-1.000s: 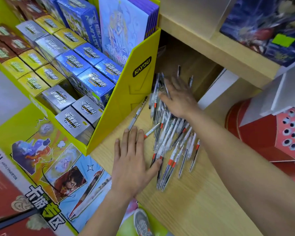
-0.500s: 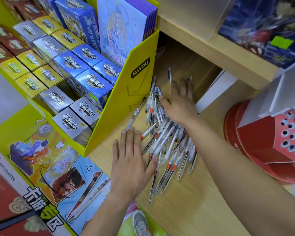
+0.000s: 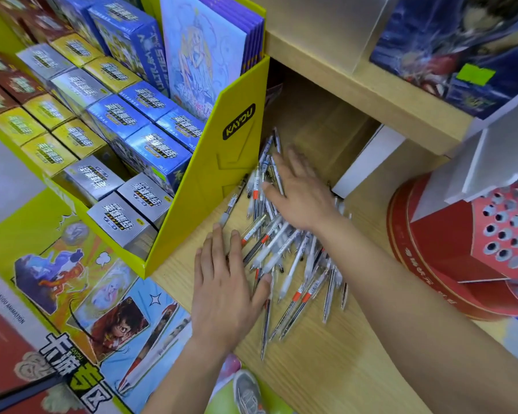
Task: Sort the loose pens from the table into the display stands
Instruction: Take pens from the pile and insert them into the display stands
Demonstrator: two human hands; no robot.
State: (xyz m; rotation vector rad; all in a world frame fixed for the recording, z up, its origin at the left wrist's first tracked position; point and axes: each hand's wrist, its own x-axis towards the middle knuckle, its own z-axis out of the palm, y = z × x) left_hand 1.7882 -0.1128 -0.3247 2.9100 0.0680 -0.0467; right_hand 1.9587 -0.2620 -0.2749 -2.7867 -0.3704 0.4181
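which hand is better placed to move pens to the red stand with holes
Right, probably: the right hand lies flat on the pens, nearer the red stand. The left hand rests at their far edge, by the yellow display.

Showing pale wood grain on the desk (image 3: 326,369). Showing clear and white barrels with orange-red bands on the pens (image 3: 281,251). Glowing bright yellow on the card stand (image 3: 216,186), around blue, silver, yellow and brown boxes (image 3: 150,150). Showing red on the round stand (image 3: 425,249).

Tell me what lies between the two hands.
Loose pens fill the gap between left hand and right hand, seen in the head view.
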